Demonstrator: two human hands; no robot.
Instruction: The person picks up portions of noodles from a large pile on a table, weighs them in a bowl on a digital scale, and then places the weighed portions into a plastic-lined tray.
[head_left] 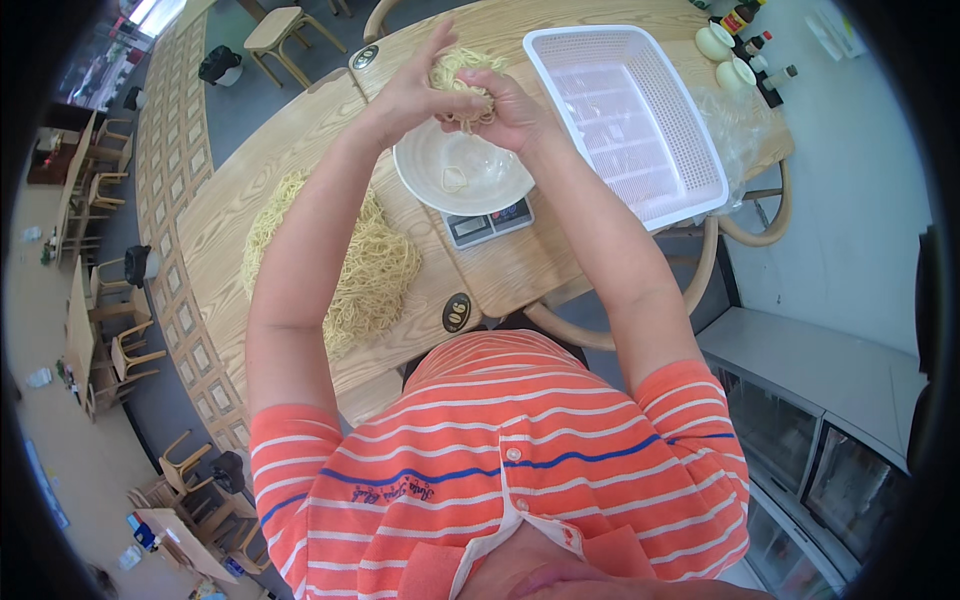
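A small bundle of pale yellow noodles (pixel 462 68) is between my two hands, above a white bowl (pixel 425 178). My right hand (pixel 515 112) curls round the bundle from the right. My left hand (pixel 412 95) cups its left side, fingers stretched upward and thumb laid across the strands. Inside the bowl lies a loose strand of noodle (pixel 454 179). The bowl rests on a kitchen scale (pixel 487 228), whose display and buttons show at the near side. Left of the scale, partly behind my left forearm, a large heap of noodles (pixel 375 270) covers the wooden table (pixel 225 210).
A white perforated plastic basket (pixel 722 185) stands right of the bowl. Beyond it are sauce bottles (pixel 752 45), white jars (pixel 735 74) and a crumpled clear plastic bag (pixel 738 125). A chair (pixel 705 270) touches the table's near right side. An oval number tag (pixel 456 312) lies near the front edge.
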